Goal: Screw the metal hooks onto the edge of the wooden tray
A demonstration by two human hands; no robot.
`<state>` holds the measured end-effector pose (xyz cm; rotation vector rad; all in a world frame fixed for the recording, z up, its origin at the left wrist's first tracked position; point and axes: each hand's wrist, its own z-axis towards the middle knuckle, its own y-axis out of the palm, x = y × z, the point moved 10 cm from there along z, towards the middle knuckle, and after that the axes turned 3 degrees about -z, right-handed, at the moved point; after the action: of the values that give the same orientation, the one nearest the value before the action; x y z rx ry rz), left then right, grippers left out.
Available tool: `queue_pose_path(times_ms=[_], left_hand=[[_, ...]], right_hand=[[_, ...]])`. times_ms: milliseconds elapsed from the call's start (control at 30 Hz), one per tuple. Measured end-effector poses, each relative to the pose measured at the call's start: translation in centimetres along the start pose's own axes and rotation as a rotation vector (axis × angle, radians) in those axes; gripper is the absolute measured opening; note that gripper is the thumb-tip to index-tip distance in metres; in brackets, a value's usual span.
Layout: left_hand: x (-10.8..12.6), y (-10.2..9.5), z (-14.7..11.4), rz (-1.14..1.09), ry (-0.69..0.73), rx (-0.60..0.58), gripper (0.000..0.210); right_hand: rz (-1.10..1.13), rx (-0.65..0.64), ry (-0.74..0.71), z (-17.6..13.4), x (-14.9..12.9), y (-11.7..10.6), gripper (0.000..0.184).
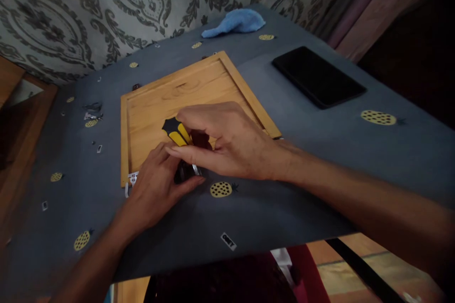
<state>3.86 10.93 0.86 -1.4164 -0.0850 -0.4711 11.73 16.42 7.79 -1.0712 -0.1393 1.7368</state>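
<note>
At the near edge of the wooden tray (149, 104), a yellow-and-black screwdriver handle (176, 131) sticks up from the right hand (227, 144), whose fingers are closed around it; the shaft is hidden. Just below, the left hand (158, 187) pinches a small dark object (185, 171), mostly covered and hard to make out. Small metal bits (91, 114) lie left of the tray, a black tablet (317, 75) to its right, a blue cloth (235, 22) beyond it.

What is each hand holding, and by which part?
The right hand grips a screwdriver by its yellow-and-black handle. The left hand pinches a small dark object; which part cannot be told.
</note>
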Motion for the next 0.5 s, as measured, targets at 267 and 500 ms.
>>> queue_pose_path(times_ms=[267,500], left_hand=[[-0.14,0.12,0.13,-0.034,-0.014,-0.001,0.044],[-0.25,0.35,0.3,-0.048,-0.094,-0.123,0.043]], right_hand=[[-0.005,0.012,-0.014,-0.02,-0.2,0.26,0.032],[-0.052,0.04,0.095,-0.48,0.69,-0.01,0.023]])
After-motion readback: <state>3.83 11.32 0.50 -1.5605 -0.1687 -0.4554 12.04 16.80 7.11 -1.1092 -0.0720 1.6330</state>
